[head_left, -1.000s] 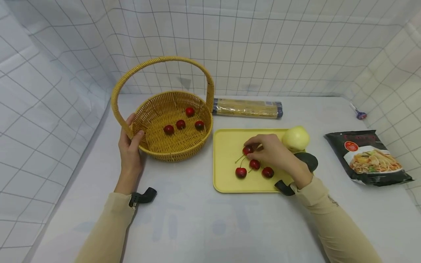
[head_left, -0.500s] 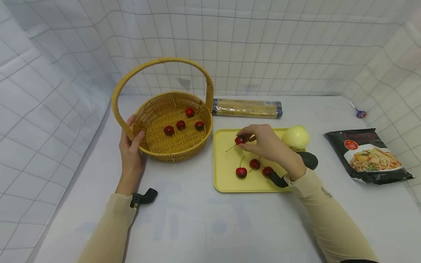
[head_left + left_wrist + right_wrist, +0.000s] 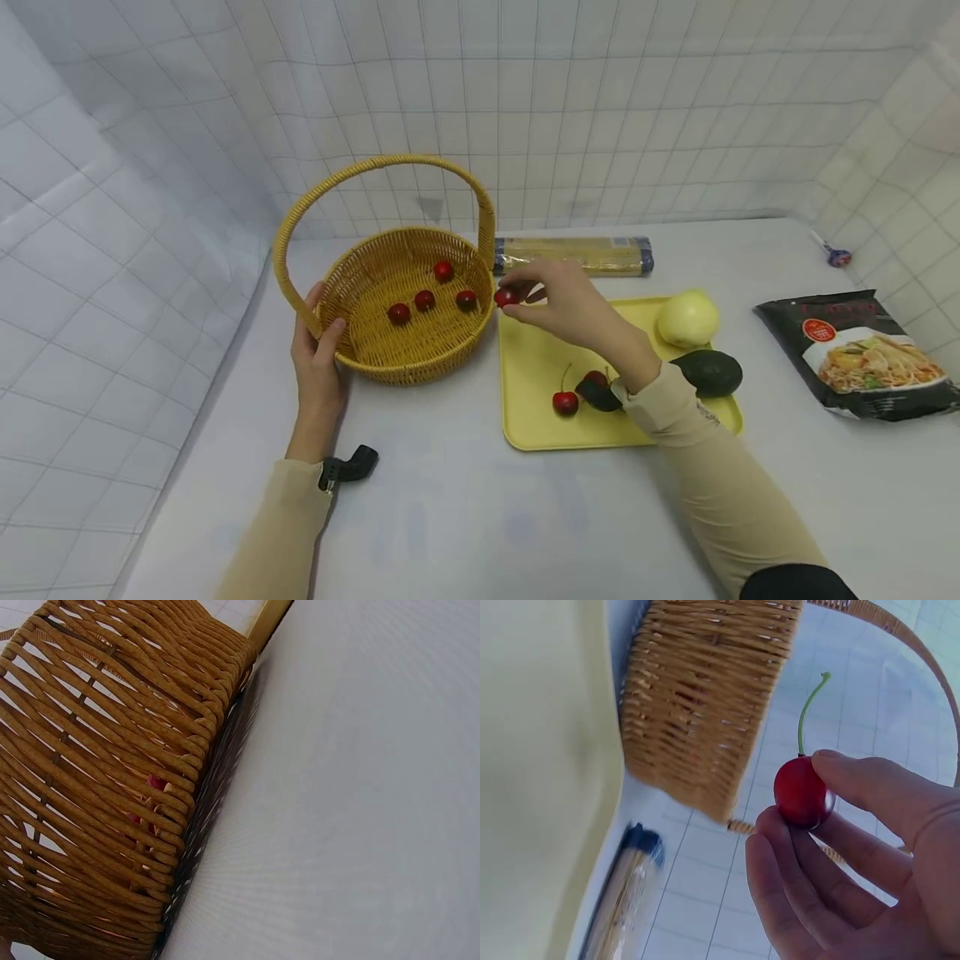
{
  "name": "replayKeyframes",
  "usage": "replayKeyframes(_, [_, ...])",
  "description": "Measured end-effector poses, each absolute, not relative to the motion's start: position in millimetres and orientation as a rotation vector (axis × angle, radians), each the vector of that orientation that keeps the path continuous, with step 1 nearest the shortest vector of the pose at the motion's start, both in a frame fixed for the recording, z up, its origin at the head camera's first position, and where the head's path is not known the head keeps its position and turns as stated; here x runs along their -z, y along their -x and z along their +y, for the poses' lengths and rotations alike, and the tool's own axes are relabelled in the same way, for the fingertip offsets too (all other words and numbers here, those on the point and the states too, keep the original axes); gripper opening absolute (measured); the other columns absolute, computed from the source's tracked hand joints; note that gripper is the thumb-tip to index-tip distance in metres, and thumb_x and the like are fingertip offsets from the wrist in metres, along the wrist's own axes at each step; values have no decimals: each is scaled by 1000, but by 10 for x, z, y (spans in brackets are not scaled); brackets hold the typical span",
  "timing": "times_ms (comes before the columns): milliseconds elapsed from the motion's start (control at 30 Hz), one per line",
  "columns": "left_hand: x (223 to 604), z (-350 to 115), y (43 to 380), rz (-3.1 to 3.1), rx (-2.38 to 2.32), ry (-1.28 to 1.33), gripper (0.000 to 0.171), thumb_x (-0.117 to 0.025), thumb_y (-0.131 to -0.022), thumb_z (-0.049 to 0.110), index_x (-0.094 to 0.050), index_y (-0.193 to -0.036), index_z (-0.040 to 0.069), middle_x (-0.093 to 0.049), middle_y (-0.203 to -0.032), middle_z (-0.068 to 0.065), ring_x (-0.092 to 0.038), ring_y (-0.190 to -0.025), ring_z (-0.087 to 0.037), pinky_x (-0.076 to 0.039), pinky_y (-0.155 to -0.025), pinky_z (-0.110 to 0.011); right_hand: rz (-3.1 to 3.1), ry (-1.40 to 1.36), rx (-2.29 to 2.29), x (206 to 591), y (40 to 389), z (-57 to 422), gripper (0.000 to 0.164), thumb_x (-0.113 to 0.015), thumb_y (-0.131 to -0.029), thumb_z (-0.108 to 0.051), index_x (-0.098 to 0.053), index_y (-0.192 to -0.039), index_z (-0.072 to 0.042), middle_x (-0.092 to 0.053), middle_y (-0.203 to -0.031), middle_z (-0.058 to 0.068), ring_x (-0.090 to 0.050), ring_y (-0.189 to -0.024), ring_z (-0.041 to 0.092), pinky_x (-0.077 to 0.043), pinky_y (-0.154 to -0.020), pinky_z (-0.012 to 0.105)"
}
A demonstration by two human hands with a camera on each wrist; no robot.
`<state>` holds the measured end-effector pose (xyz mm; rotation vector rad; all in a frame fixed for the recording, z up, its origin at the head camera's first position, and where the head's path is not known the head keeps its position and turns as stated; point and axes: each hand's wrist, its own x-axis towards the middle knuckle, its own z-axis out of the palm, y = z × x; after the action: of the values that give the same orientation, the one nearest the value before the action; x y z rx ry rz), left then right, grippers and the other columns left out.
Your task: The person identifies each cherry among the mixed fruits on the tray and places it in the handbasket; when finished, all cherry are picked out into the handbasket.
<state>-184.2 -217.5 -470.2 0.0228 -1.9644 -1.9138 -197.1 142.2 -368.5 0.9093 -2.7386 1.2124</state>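
Between its thumb and fingers my right hand (image 3: 566, 304) pinches a dark red cherry (image 3: 802, 791), green stem upward in the right wrist view. That hand is beside the right rim of a woven basket (image 3: 405, 371), above the tray's far left corner. Several cherries (image 3: 424, 300) lie inside the basket. On the basket's left side, my left hand (image 3: 318, 375) grips the rim near the handle base, thumb inside. The yellow tray (image 3: 536, 429) bears more cherries (image 3: 566, 404), partly covered by the right wrist's camera mount.
A pale green round fruit or vegetable (image 3: 687, 318) and a dark green avocado-like one (image 3: 708, 372) sit at the tray's right. Behind the tray lies a long pack of noodles (image 3: 600, 255). Farther right are a black noodle bag (image 3: 855, 354) and a lollipop (image 3: 837, 257).
My right hand has lifted the cherry off the tray and carried it left and away from me to the basket's edge. The left hand keeps its grip; the whole view has shifted slightly.
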Motion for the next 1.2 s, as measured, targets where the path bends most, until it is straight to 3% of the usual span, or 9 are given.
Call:
replayKeyframes(400, [4983, -2090, 1546, -2009, 1923, -72, 58, -57, -103, 17, -48, -159, 27, -43, -165, 10, -31, -156, -12, -18, -127, -43, -2833, -1025, -1143, 3922, 1892, 1058, 29, -79, -95, -15, -76, -121, -3, -78, -105, 5, -72, -93, 16, -60, -82, 33])
replayKeyframes(767, [4857, -2107, 1646, -2029, 1870, -36, 59, -56, -101, 19, -48, -159, 26, -43, -165, 12, -29, -157, -11, -16, -128, -47, -2841, -1046, -1080, 3824, 1848, 1176, 37, -80, -95, -16, -72, -128, -1, -75, -119, 13, -70, -105, 28, -58, -94, 48])
replayKeyframes(900, [4807, -2159, 1701, -2036, 1852, -32, 60, -56, -101, 20, -47, -160, 27, -43, -165, 12, -29, -156, -11, -17, -128, -46, -2851, -1017, -1035, 3760, 1853, 1294, 37, -80, -95, -18, -73, -127, -2, -74, -125, 14, -71, -109, 30, -57, -96, 48])
replayKeyframes(1200, [4686, -2243, 1787, -2024, 1844, -20, 58, -57, -102, 21, -48, -159, 29, -42, -166, 10, -30, -156, -11, -16, -128, -43, -2950, -996, -976, 3803, 1801, 1593, 37, -80, -94, -19, -74, -125, 0, -76, -121, 14, -72, -108, 29, -57, -94, 48])
